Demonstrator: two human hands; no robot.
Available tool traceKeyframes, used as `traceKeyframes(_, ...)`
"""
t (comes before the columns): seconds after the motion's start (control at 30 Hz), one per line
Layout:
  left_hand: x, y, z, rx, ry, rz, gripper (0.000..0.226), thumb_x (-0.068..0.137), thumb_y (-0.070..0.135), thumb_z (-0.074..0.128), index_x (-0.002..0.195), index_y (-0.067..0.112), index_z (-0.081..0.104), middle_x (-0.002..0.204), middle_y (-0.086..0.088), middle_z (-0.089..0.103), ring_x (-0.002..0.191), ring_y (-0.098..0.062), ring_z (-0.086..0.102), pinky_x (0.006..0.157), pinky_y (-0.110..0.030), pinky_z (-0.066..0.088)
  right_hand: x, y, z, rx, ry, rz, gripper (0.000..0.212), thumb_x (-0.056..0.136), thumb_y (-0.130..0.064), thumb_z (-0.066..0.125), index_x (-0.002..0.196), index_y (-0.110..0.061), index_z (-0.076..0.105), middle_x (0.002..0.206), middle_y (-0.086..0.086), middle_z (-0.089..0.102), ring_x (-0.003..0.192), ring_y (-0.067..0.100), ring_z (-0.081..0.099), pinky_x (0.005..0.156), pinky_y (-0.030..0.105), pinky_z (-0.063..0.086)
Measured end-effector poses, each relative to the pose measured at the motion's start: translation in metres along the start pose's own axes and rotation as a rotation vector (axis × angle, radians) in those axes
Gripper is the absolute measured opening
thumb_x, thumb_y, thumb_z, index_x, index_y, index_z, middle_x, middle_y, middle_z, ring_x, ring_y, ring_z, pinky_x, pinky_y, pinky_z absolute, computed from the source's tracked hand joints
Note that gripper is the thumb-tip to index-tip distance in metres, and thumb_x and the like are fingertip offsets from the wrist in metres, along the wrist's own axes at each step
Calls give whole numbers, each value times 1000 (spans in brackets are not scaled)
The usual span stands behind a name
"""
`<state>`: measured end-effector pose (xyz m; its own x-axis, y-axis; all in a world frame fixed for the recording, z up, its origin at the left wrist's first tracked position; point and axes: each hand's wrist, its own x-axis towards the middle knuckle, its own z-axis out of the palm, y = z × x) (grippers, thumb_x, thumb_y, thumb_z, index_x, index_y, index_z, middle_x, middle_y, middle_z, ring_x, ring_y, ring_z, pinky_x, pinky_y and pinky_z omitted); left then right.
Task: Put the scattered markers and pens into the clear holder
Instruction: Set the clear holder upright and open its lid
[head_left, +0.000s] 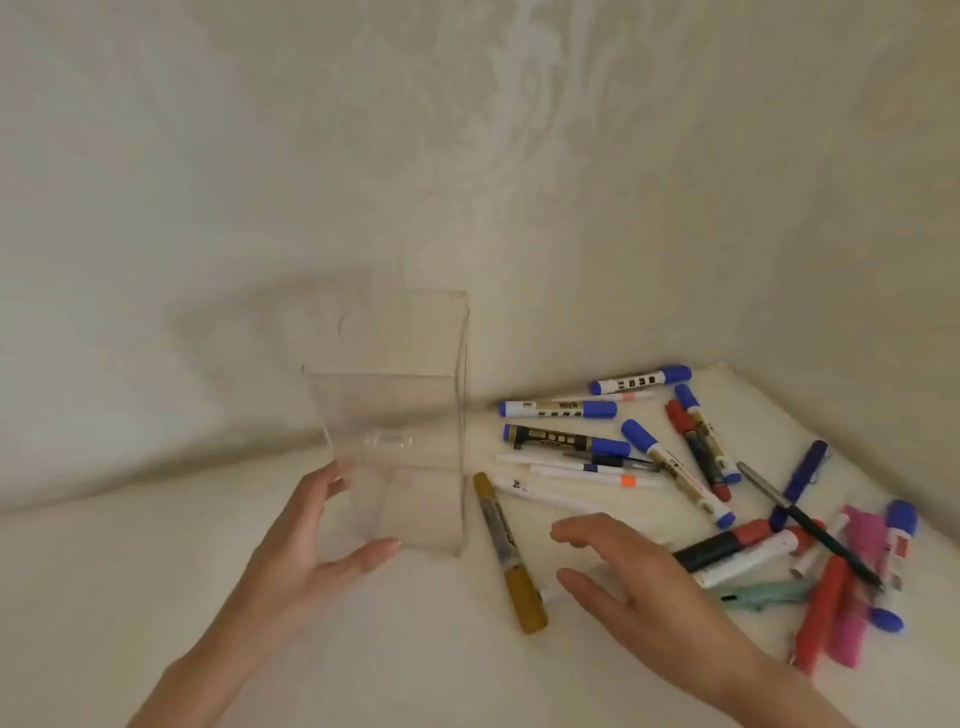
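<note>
A tall clear holder (410, 395) stands upright on the cream surface, with nothing inside it. My left hand (306, 545) wraps its lower left side, thumb on the front wall and fingers behind. A gold marker (506, 551) lies just right of the holder. My right hand (628, 582) hovers with fingers spread and holds nothing, between the gold marker and a black and red marker (722, 545). Several blue-capped markers (558, 409), white pens (597, 475), a dark pen (805, 514) and pink and red markers (831, 608) lie scattered to the right.
The cream padded surface (363, 649) meets a pale patterned wall (467, 156) close behind the holder. A small teal pen (763, 592) lies beside my right hand. The pile of pens spreads to the right edge of the surface.
</note>
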<state>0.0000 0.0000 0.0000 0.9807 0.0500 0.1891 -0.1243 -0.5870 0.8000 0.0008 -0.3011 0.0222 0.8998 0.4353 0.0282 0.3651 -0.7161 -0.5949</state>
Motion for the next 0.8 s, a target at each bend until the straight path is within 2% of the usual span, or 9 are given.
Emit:
traceKeyframes(0.1,-5,2,3,11,0,47,86,52,78,63,126,44,35,127,36,43,116,17,42,96,-19,35,-4,-11,7,-34,19,-33,33,90,-42,49,123,-40,46,118,-29,45,111,-10,44,93,8,38)
traceKeyframes(0.23,-13,13,3,-76,-29,53,64,68,39,73,123,32,40,119,32,45,108,12,48,99,-23,37,-6,-41,15,99,76,32,44,88,-41,53,130,-35,40,126,-17,48,107,-4,46,91,17,40)
traceKeyframes(0.3,-10,22,0,-73,-27,69,61,71,32,74,120,33,38,113,32,44,106,1,51,91,-12,40,0,-55,23,178,132,27,55,87,-42,57,136,-32,34,137,-13,43,112,-1,44,92,20,39)
traceKeyframes(0.37,-4,27,0,-113,-30,71,67,74,29,74,128,32,34,112,26,47,105,-2,50,76,-3,38,11,-69,31,262,189,15,69,84,-42,61,141,-29,26,146,-10,36,119,3,42,93,21,36)
traceKeyframes(0.43,-1,30,1,-148,-28,75,71,76,27,73,133,32,31,113,19,49,103,-4,50,73,-3,36,22,-83,37,347,250,2,81,82,-42,64,145,-30,15,152,-7,26,131,8,36,98,23,35)
traceKeyframes(0.57,2,28,3,-168,-12,118,57,79,29,70,114,49,30,103,37,45,91,5,53,69,0,40,43,-105,38,362,363,-110,91,81,-41,65,145,-36,2,156,-8,11,142,11,17,116,39,23)
traceKeyframes(0.67,1,24,4,-168,19,134,54,80,30,69,115,50,33,102,37,47,88,10,52,73,-2,40,55,-113,35,435,397,-150,89,80,-45,64,142,-44,0,155,-13,12,143,11,18,115,48,25)
traceKeyframes(0.73,2,21,5,-183,33,130,53,79,31,69,124,41,42,107,27,55,93,0,58,80,-8,42,61,-116,31,470,425,-161,86,81,-49,62,140,-48,0,155,-13,13,143,10,17,115,49,26)
traceKeyframes(0.8,3,17,7,-195,37,120,54,79,32,69,128,30,47,113,16,60,100,-9,60,88,-21,45,65,-117,24,477,446,-173,83,82,-48,60,142,-44,3,155,-14,13,142,9,17,116,43,24)
